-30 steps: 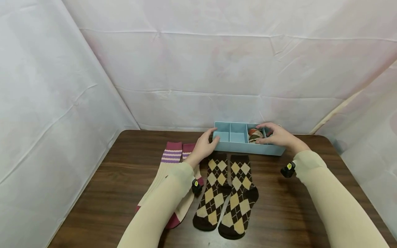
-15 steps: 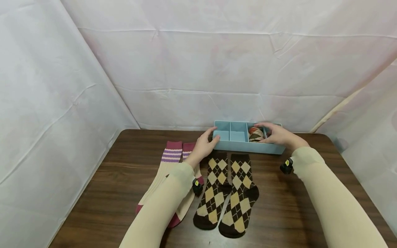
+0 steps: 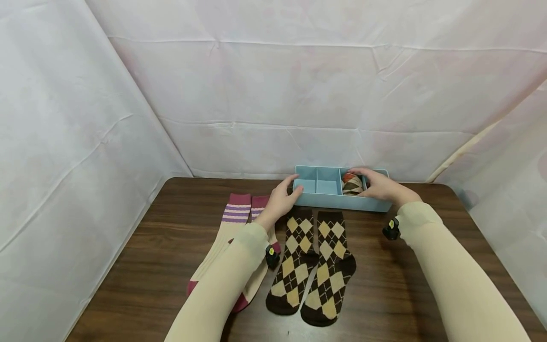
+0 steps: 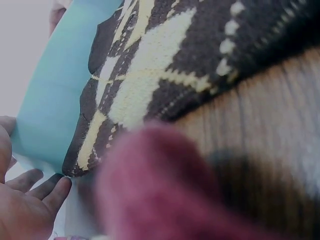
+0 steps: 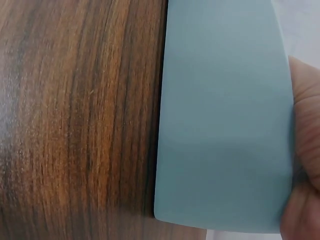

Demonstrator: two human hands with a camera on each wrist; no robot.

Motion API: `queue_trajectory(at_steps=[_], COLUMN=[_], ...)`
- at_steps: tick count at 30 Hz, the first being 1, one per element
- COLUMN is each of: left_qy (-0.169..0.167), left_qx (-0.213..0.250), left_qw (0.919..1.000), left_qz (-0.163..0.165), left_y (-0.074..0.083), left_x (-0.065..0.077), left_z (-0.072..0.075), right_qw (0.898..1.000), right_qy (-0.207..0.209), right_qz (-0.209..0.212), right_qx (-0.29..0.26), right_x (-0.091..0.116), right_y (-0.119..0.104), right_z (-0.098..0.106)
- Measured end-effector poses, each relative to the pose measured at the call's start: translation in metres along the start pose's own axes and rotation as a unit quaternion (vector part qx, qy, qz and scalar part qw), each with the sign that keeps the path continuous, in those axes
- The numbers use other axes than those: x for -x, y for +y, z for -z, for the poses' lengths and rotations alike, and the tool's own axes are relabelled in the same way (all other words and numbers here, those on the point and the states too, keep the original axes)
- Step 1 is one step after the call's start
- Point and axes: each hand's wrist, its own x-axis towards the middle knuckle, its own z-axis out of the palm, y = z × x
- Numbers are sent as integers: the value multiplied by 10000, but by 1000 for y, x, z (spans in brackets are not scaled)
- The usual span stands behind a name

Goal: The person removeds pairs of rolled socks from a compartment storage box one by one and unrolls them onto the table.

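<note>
A light blue divided tray (image 3: 329, 202) stands at the back of the wooden table (image 3: 171, 237). My left hand (image 3: 290, 188) grips its left end, fingers curled on the rim; in the left wrist view the fingers (image 4: 30, 200) show below the tray's blue wall (image 4: 50, 100). My right hand (image 3: 362, 184) holds the tray's right part, fingers arched over a rolled brown and orange sock (image 3: 351, 186) in one compartment. The thumb (image 5: 305, 150) presses on the outer wall (image 5: 225, 115). The two left compartments hold nothing.
A pair of brown and cream argyle socks (image 3: 314, 266) lies flat just in front of the tray, also seen in the left wrist view (image 4: 165, 60). A cream pair with maroon and purple stripes (image 3: 232, 228) lies to its left. White sheets wall in the table.
My right hand and forearm have eased slightly left over the tray. The left hand, tray and socks stay as they were.
</note>
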Motion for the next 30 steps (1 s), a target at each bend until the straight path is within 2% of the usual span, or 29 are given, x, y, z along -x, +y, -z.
queue_trajectory(at_steps=[19,30], left_qy=[-95,-49], left_qx=[173,213], left_qw=[9998,9997], left_qz=[32,88], left_y=[-1,-1], left_x=[-1,1], left_z=[0,0], right_qw=[9999,9998], right_qy=[-72,166], right_qz=[-119,-68], right_qx=[-11,52], right_x=[-2,-2], right_y=[0,-2], right_z=[0,-2])
